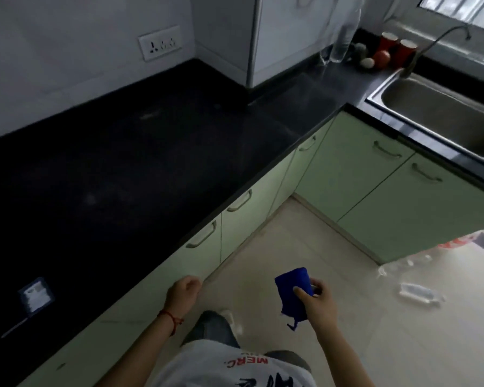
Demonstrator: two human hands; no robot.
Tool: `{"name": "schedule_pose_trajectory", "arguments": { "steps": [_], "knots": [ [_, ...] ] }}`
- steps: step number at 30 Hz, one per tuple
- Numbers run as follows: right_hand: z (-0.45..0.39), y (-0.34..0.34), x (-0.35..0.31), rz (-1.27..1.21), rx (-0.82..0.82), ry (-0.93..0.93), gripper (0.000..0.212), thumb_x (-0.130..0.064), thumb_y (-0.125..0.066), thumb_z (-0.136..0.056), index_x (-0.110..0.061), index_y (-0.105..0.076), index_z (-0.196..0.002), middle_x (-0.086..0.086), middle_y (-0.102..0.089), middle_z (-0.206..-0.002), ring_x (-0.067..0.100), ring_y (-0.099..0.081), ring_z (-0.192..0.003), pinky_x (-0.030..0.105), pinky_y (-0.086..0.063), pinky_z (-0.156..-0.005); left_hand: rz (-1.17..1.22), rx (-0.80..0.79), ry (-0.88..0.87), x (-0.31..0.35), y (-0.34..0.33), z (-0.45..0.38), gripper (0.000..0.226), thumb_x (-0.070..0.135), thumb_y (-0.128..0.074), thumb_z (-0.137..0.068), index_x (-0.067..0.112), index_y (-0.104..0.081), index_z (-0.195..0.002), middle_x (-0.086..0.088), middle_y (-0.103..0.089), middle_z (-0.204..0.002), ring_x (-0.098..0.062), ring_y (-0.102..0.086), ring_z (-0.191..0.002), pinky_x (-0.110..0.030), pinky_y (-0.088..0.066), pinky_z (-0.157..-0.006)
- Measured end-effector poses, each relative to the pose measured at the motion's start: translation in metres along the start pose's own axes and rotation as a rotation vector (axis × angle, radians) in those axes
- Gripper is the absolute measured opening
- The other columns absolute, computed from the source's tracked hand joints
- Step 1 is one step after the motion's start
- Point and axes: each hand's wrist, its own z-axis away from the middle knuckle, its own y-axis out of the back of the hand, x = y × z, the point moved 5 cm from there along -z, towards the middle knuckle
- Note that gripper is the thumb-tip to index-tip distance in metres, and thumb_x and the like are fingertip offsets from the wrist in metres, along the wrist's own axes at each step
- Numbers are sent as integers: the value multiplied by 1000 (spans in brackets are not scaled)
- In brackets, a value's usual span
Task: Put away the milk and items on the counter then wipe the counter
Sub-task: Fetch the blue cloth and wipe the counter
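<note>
The right hand point(317, 301) is held out in front of the body over the pale tiled floor point(305, 247), and a bunched deep-blue cloth point(294, 294) is pinched between its thumb and curled fingers; the cloth hangs down from the grip with a frayed tail below. The left hand point(183, 291) is raised just beside the front edge of the black stone tabletop point(123, 163), its fingers loosely curled with nothing seen in them; a red thread is worn round that wrist. Both forearms are extended from the lower edge of the view, over a white printed shirt.

The L-shaped tabletop is seen running from the near left to the far corner, then right toward a stainless steel sink point(442, 107). Wide bare surface is left along its middle, bordered by pale green cabinet doors point(361, 174) below. A small blue-edged square item with a white face point(35, 297) lies on the tabletop near the left, well apart from the cloth. By the sink, two red cups point(397, 48) and a clear bottle point(344, 37) are grouped at the back.

What the square item is cannot be made out in the dim light. Clear plastic bottles point(417, 293) lying on the floor at the right are blurred, and the sink is cut off by the frame edge.
</note>
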Motion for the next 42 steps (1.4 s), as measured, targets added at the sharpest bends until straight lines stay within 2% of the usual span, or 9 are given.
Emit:
{"name": "schedule_pose_trajectory", "arguments": {
  "steps": [4,10,14,20,26,29,32,38,42],
  "knots": [
    [-26,-7,-42,-3,-41,42,44,-14,-67,-81,-4,-49,-121,11,-56,-106,19,-57,-75,24,-48,-55,13,37,-152,68,7,-16,18,18,-50,-90,14,-62,-103,-4,-62,-95,-19,-58,-94,-24,-42,-76],
    [-54,-54,-124,-2,-230,200,37,-12,-67,-80,-11,-53,-114,-2,-61,-94,17,-61,-84,32,-56,-62,-22,330,-302,108,57,-21,26,12,-50,-90,7,-59,-114,-8,-59,-111,-17,-54,-102,-20,-44,-84],
    [-65,-103,-185,29,-441,311,28,-11,-67,-80,-21,-54,-102,3,-63,-101,21,-63,-88,33,-57,-67,-81,572,-196,87,92,-26,35,14,-51,-90,7,-52,-124,-12,-49,-132,-24,-43,-125,-36,-39,-105],
    [-72,-197,-259,137,-759,430,30,-13,-70,-78,-22,-57,-103,-1,-64,-95,22,-65,-89,37,-57,-75,-143,825,77,53,130,-29,46,17,-53,-89,6,-42,-133,-16,-37,-145,-31,-30,-136,-44,-29,-112],
    [-58,-290,-282,329,-950,437,44,-19,-69,-80,-12,-53,-120,7,-62,-113,20,-60,-99,25,-52,-73,-295,842,237,24,144,-36,47,28,-52,-87,4,-48,-127,-21,-43,-140,-39,-40,-130,-54,-34,-105],
    [-59,-311,-279,726,-722,862,49,-21,-61,-84,-14,-45,-130,10,-51,-129,22,-50,-115,34,-49,-92,-384,810,258,16,150,-40,55,42,-34,-85,8,-49,-125,-18,-48,-137,-35,-45,-127,-53,-36,-103],
    [-49,-314,-268,803,-571,1200,53,-28,-54,-87,-15,-38,-136,12,-36,-144,29,-34,-133,42,-32,-109,-439,788,254,11,152,-43,55,44,-32,-85,12,-47,-127,-14,-49,-138,-30,-43,-127,-49,-34,-105],
    [-38,-348,-245,926,-630,1394,48,-30,-40,-89,-13,-43,-134,11,-36,-148,24,-23,-139,44,-21,-112,-433,746,266,6,154,-45,54,47,-27,-89,13,-50,-124,-13,-52,-135,-23,-33,-127,-41,-22,-104],
    [-14,-414,-263,930,-815,1431,49,-21,-47,-93,-15,-34,-140,7,-22,-154,19,-9,-143,34,-4,-116,-427,721,281,5,156,-46,65,51,-9,-91,13,-50,-124,-13,-54,-133,-22,-32,-127,-41,-21,-104]
  ]
}}
